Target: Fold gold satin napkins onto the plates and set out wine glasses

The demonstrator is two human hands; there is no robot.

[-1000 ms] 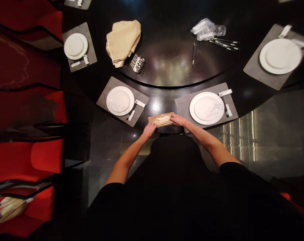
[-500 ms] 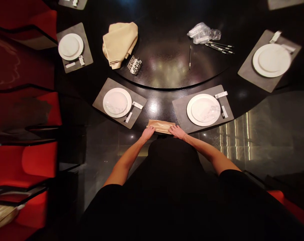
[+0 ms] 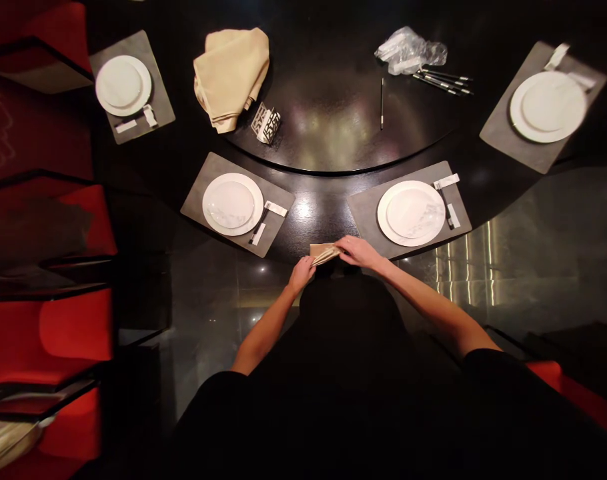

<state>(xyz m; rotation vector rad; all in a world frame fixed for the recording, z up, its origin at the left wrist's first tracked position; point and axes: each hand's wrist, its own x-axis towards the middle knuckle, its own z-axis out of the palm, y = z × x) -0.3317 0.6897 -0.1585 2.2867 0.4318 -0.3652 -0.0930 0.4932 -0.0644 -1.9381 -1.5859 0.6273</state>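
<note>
A tan cloth napkin point(image 3: 322, 253), folded into a small pleated bundle, lies at the near edge of the round black table point(image 3: 328, 207) between two place settings. My left hand point(image 3: 302, 273) pinches its left end. My right hand point(image 3: 359, 252) is closed over its right end. To the left sits a white plate point(image 3: 232, 203) on a grey placemat point(image 3: 198, 200). A second white plate point(image 3: 411, 213) on a grey placemat point(image 3: 366, 210) sits just right of my right hand.
A pile of tan napkins point(image 3: 231, 75) and a small metal holder point(image 3: 265, 123) rest on the central turntable point(image 3: 333, 133), with a plastic wrapper point(image 3: 408, 50) and several chopsticks point(image 3: 441, 79). Further place settings point(image 3: 122, 85) point(image 3: 547, 107) lie left and right. Red chairs point(image 3: 73, 327) stand at left.
The napkin was a wide flat strip held at both ends; my hands have come together and it is now bunched into a much shorter bundle.
</note>
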